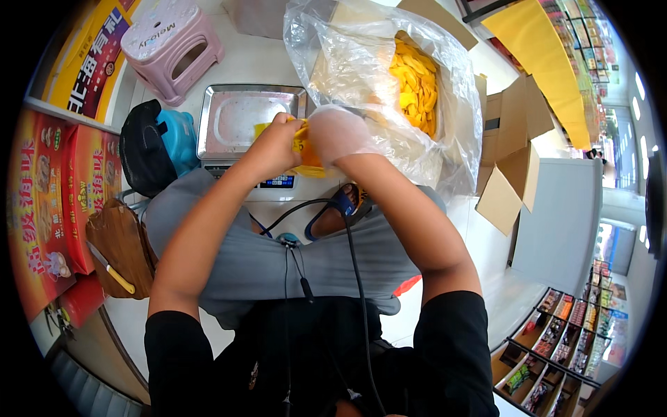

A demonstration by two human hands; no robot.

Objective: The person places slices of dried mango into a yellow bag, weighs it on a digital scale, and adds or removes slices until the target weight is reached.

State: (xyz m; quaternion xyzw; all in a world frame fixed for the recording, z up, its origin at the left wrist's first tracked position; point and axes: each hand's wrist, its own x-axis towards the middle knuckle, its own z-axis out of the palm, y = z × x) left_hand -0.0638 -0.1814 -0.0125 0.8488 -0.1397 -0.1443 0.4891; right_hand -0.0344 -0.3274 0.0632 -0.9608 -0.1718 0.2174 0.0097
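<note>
My bare left hand grips a small yellow plastic bag by its edge. At the bag's right side is my right hand, in a thin translucent plastic glove and blurred; its fingers are hidden, so what it holds is unclear. Both hands are over the right edge of a digital scale's metal tray, with the scale's keypad partly visible below. Beyond my right hand, a large clear plastic liner lies open around yellow-orange dried fruit slices, which look like mango.
A pink plastic stool stands at the upper left, near a black and blue bag. A yellow-handled knife lies on a wooden board at my left. Open cardboard boxes are on the right. A black cable crosses my lap.
</note>
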